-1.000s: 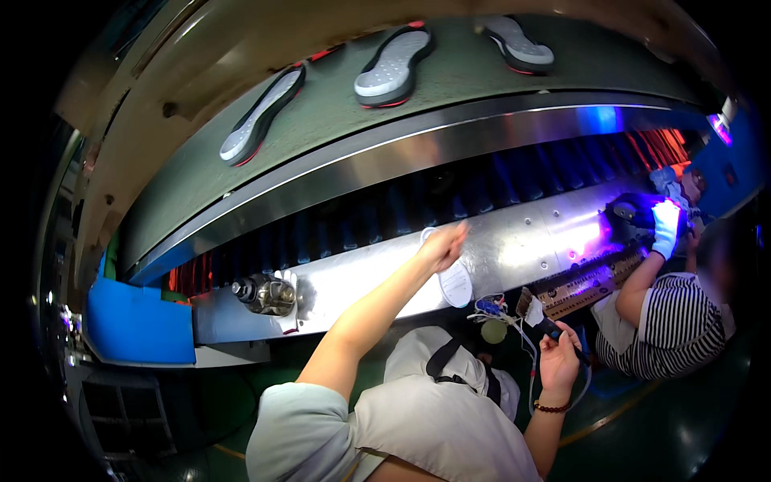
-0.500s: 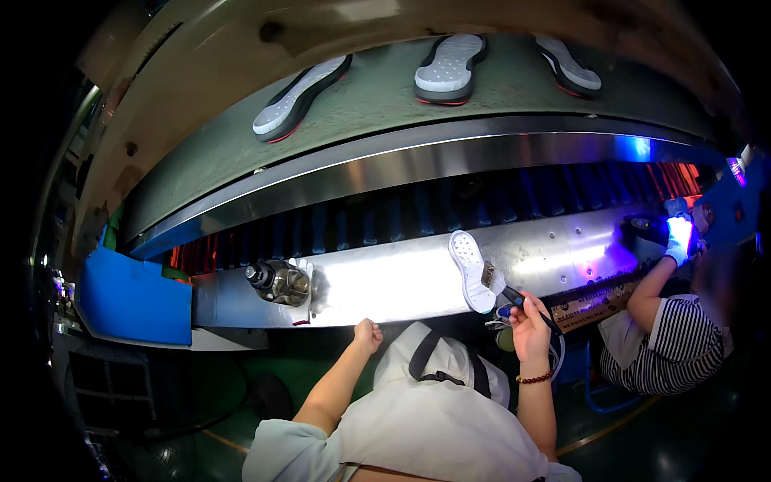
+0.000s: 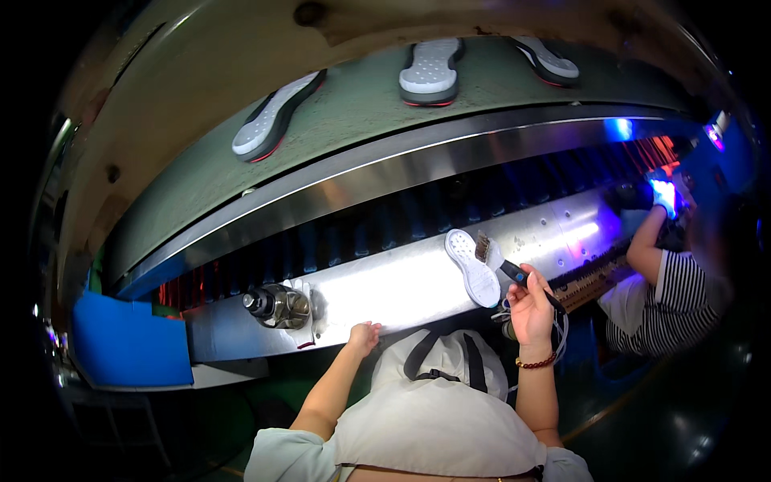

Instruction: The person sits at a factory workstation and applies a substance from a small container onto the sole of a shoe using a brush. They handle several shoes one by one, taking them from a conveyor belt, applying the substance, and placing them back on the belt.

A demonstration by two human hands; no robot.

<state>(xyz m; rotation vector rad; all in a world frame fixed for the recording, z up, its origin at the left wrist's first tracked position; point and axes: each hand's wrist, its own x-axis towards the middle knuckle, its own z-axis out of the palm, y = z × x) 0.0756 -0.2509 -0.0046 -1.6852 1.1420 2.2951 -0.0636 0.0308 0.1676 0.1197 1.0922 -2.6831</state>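
Observation:
A white shoe sole [image 3: 474,270] lies on the bright metal shelf [image 3: 401,277] in front of me. My right hand [image 3: 531,312] grips the dark handle of a brush [image 3: 511,270]. Its brown bristles are over the upper right edge of the sole; whether they touch it I cannot tell. At the shelf's near edge, to the left of the sole, my left hand [image 3: 365,337] is empty, with its fingers loosely bent and partly apart. Left of that hand, a dark, shiny bottle-like container [image 3: 277,306] with a black cap stands on a pale cloth or pad.
Beyond the shelf, several grey-white soles with dark rims, such as the middle one [image 3: 430,74], rest on a green conveyor belt [image 3: 353,120]. A steel rail [image 3: 345,165] borders it. A blue panel [image 3: 128,341] is at left; a co-worker in striped sleeves [image 3: 683,281] sits at right.
The brush has moved up along the sole's right side toward its upper end. My left hand has loosened from a fist. The whole view has tilted slightly.

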